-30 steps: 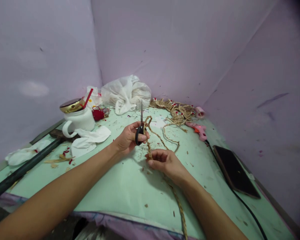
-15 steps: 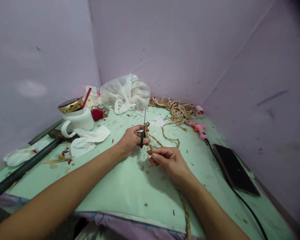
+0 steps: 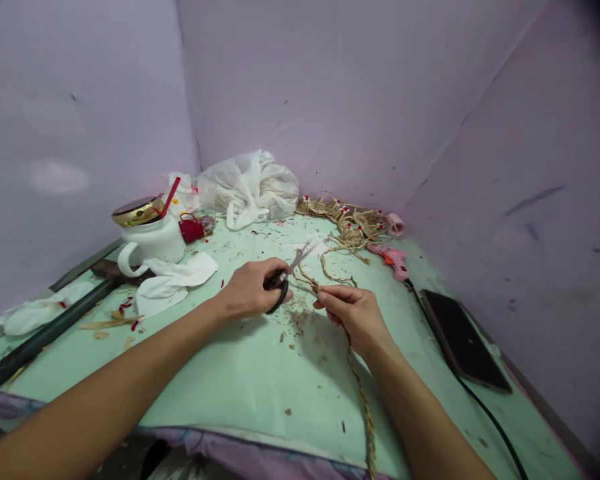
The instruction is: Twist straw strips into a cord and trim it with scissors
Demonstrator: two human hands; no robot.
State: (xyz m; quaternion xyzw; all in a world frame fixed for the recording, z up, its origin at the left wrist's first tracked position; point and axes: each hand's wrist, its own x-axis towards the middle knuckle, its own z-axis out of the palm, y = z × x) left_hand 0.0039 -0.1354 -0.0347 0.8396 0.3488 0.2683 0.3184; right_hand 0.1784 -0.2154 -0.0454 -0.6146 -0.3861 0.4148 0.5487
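My left hand [image 3: 250, 288] is closed on a pair of scissors [image 3: 281, 297] with black handles. Their metal blades point up and to the right, beside a thin frayed end of straw. In a pinch between thumb and fingertips, my right hand [image 3: 356, 319] holds a braided straw cord [image 3: 364, 400]. One length of this cord runs down from that hand over the table's front edge. Short ends stick out from the pinch toward the scissors. Another thin braided strand [image 3: 325, 267] curves on the table behind my right hand, and I cannot tell whether it joins the held cord.
Straw pieces with red and white bits [image 3: 353, 230] lie at the back beside a plastic bag [image 3: 250, 190]. To the right are a pink glue gun [image 3: 394, 259] and a phone [image 3: 465, 340]. A white mug [image 3: 155, 240] and a dark-handled hammer [image 3: 55, 333] occupy the left.
My left hand has turned, and the scissors have swung from upright to slanting right, with my grip now at the handles. My right hand has moved slightly right and up with the cord.
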